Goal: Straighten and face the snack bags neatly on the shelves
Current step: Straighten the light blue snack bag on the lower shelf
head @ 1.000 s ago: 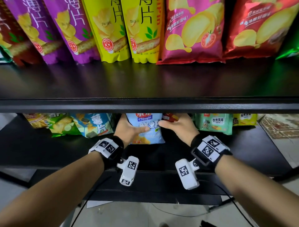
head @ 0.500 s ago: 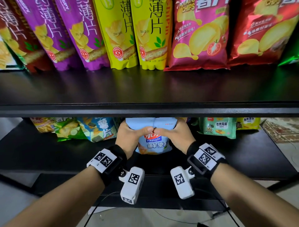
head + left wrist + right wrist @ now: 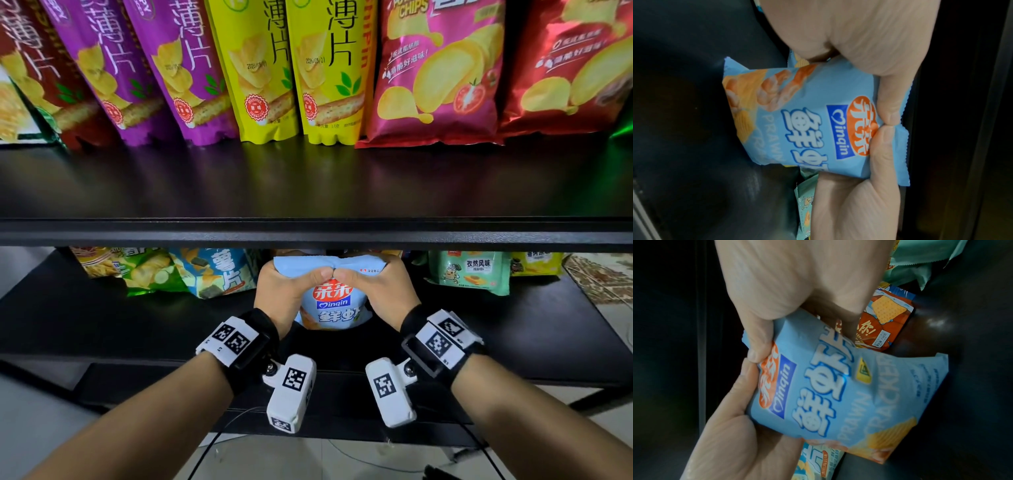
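Note:
A light blue prawn cracker bag stands on the lower shelf, its front facing me. My left hand and right hand pinch its top edge, thumbs meeting in front above the red logo and fingers hidden behind. In the left wrist view the bag lies sideways, with the left hand above and the right hand below. The right wrist view shows the bag held by the right hand and the left hand.
The upper shelf's front edge hangs just above the hands. Purple, yellow, pink and red bags line that shelf. A green chip bag and a blue one lean at left, a pale green bag stands at right, and a red cracker box lies behind.
Both hands moved from the blue bag's sides to its top edge and pinched it. The bag's top has come forward towards me and the thumbs now meet.

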The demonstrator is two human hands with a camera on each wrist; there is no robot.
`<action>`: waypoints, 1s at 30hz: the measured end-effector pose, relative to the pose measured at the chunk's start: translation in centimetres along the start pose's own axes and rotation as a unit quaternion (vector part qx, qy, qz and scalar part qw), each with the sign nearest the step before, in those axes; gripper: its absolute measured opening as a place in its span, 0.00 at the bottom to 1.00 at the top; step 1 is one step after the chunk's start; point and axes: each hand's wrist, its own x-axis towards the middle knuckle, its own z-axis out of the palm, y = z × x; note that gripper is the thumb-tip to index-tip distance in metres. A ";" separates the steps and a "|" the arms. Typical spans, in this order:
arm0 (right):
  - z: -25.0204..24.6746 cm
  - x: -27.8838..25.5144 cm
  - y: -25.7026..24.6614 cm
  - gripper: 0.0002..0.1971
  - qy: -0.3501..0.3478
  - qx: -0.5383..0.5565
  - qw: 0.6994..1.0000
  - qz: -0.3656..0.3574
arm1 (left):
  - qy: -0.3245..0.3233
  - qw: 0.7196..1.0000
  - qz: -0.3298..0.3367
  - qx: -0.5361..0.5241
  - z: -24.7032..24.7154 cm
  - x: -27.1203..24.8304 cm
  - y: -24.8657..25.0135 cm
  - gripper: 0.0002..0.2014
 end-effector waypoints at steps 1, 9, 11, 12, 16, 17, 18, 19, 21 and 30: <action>0.1 -0.1 0.1 0.09 0.006 0.001 1.000 -0.003 | 0.002 1.000 -0.001 0.003 -0.1 0.0 -0.1 0.17; 1.3 0.5 1.0 0.10 0.070 -0.075 0.995 -0.001 | 0.050 0.999 -0.010 -0.010 0.1 0.1 -0.2 0.09; 1.4 0.9 1.0 0.16 0.100 -0.088 0.991 0.009 | 0.016 1.000 -0.007 0.004 -0.1 0.0 -0.3 0.10; 1.4 1.1 0.9 0.18 0.118 -0.086 0.989 0.017 | -0.018 1.000 -0.012 0.013 -0.2 -0.3 -0.6 0.15; 1.0 1.8 0.5 0.23 0.174 -0.022 0.983 0.052 | -0.109 0.987 -0.054 0.108 -1.3 -1.7 -2.4 0.40; 1.0 1.8 0.3 0.22 0.168 -0.006 0.984 0.064 | -0.107 0.985 -0.056 0.125 -1.5 -2.0 -2.8 0.41; 0.8 1.5 0.3 0.20 0.151 0.014 0.985 0.078 | -0.093 0.985 -0.058 0.134 -1.5 -2.1 -3.0 0.40; 0.8 1.1 0.3 0.15 0.119 0.044 0.987 0.098 | -0.072 0.987 -0.062 0.133 -1.4 -2.2 -3.0 0.39; 0.7 -0.2 0.7 0.15 0.027 0.095 0.984 0.149 | -0.038 0.991 -0.057 0.115 -1.1 -2.1 -2.7 0.31; -0.2 -3.0 -0.4 0.16 -0.066 0.096 0.980 0.161 | -0.106 0.974 -0.004 0.202 -0.9 -2.7 0.4 0.14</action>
